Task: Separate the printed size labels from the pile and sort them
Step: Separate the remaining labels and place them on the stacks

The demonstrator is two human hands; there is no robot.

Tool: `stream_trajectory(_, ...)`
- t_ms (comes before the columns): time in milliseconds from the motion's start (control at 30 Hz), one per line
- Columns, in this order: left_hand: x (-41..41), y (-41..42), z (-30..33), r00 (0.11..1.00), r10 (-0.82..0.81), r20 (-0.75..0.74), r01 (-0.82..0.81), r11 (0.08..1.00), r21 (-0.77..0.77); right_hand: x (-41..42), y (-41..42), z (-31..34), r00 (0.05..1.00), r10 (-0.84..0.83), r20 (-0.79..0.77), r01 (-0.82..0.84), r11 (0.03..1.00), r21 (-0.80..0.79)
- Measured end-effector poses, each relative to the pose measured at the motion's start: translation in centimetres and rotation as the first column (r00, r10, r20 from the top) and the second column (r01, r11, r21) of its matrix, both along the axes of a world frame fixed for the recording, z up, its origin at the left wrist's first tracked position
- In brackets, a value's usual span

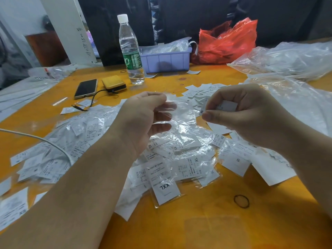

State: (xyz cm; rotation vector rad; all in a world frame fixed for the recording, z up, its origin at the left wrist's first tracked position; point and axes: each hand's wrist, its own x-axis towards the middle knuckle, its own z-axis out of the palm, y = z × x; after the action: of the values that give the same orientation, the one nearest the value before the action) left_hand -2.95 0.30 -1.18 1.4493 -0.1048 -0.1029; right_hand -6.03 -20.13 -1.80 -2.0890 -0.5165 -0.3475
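A pile of white size labels in clear sleeves (pixel 179 159) covers the middle of the orange table (pixel 197 227). An XXL label (pixel 166 190) lies at its near edge, an S label (pixel 237 163) to the right. My left hand (pixel 143 119) pinches an empty clear plastic sleeve (pixel 181 112) by its top edge above the pile. My right hand (pixel 240 112) holds a small stack of white labels (pixel 226 106), one marked M, between thumb and fingers. More loose labels (pixel 201 90) lie behind my hands.
At the back stand a water bottle (pixel 131 49), a purple bin (pixel 167 60), a red plastic bag (pixel 228 42) and clear bags (pixel 291 60). A phone (pixel 85 88) and a yellow box (pixel 114 83) lie left. A rubber band (pixel 241 201) and a white cable (pixel 36 139) are near.
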Motion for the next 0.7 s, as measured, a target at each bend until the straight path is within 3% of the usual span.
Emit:
stream_trajectory(167,-0.5,-0.5,-0.5,0.99,-0.067,0.121,0.048,0.988,0.149,-0.2,0.6,-0.2,0.998,0.0,-0.064,0.0,1.0,-0.013)
stream_trajectory(700,-1.0,-1.0,-0.7,0.968,-0.202,0.147,0.161,0.954,0.251,0.0,0.8,-0.4,0.99,-0.047,-0.132,0.049,0.999,0.012)
